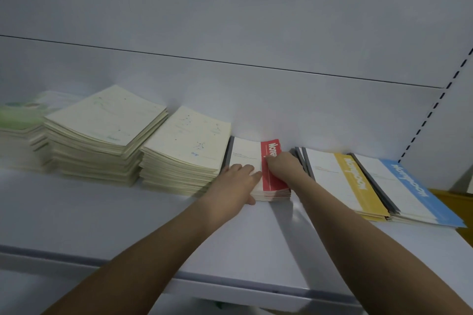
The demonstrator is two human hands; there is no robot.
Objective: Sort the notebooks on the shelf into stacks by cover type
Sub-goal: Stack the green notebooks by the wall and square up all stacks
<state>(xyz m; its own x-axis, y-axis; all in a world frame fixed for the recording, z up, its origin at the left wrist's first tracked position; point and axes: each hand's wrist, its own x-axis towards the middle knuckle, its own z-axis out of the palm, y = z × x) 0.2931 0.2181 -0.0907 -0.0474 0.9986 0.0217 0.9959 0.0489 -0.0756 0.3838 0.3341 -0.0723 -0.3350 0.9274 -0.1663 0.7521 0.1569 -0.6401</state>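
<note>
Nearest, both bare forearms are reaching over the smooth white shelf (pixel 128 212). Fingers fairly straight, the left hand (pixel 236 181) is lying flat on the red-banded stack (pixel 266 176) (thin, matte paper covers), its thumb pressing the stack's front edge. Touching that same stack's right side, the right hand (pixel 284 167) is curling its fingers onto the red band. Right of it, the yellow-banded stack (pixel 358 181) and blue-banded stack (pixel 409 186) are lying. Left of the left hand, two cream stacks (pixel 184 146) are sitting taller.

Single head view — forward and down, close over the shelf (pixel 128 217)
</note>
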